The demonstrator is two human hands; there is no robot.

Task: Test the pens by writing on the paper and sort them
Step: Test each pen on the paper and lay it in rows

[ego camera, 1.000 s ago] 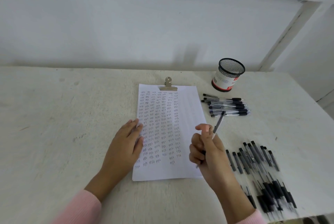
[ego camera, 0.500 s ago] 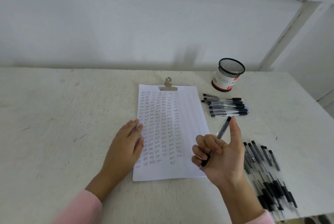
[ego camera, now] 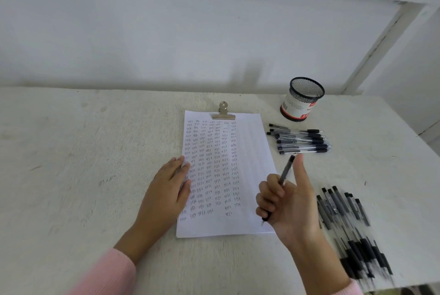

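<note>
A white sheet of paper [ego camera: 252,156] lies on the table, covered with columns of small handwritten words, its right strip blank. My left hand [ego camera: 166,192] rests flat on the paper's left edge, fingers apart. My right hand [ego camera: 288,201] is palm-up over the paper's lower right corner, curled around a black pen [ego camera: 285,171] that points up and away, thumb raised. A neat row of pens [ego camera: 300,140] lies right of the paper. A loose heap of black pens [ego camera: 350,228] lies at the near right.
A black mesh pen cup [ego camera: 302,99] with a red and white label stands behind the pen row. A metal clip [ego camera: 223,111] holds the paper's top edge. The table's right edge [ego camera: 419,142] is close to both pen groups. A white wall runs behind.
My right hand has turned palm-up and drifted slightly right, lifting the pen off the paper, with the thumb now extended. The left hand has not moved.
</note>
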